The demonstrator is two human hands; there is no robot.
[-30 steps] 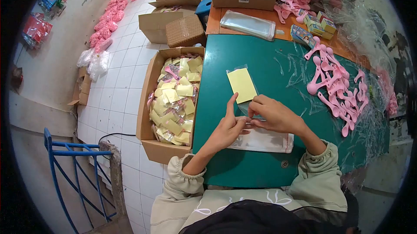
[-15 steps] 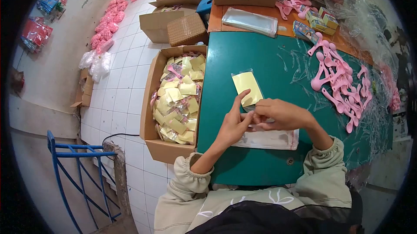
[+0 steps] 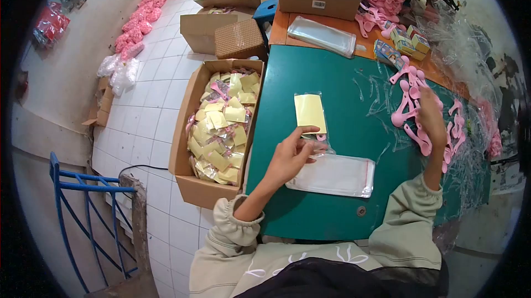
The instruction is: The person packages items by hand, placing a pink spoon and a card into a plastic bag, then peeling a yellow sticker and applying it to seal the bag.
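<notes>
My left hand (image 3: pixel 289 158) pinches the lower end of a clear plastic bag (image 3: pixel 322 146), its index finger lying along the bottom of a pale yellow card (image 3: pixel 310 113) inside. Just below the card, a bit of pink plastic (image 3: pixel 321 137) shows through the film. Under and beside that hand lies a stack of clear bags (image 3: pixel 337 178). Off to the right, my right hand (image 3: pixel 431 115) is over the heap of pink measuring spoons (image 3: pixel 405 111), overlapping several of them. Its fingertips are smeared among the spoons.
Left of the green table (image 3: pixel 310 220), a cardboard box (image 3: pixel 204 192) is full of bagged yellow cards and pink spoons. More clear bags (image 3: pixel 322 34) lie at the back, near small yellow boxes (image 3: pixel 406 42). Loose plastic film (image 3: pixel 464 182) covers the right side. A blue metal frame (image 3: pixel 91 186) stands lower left.
My right hand has left the bag and swung right to the pink spoons. My left hand stays at the bag, which has turned more upright in view.
</notes>
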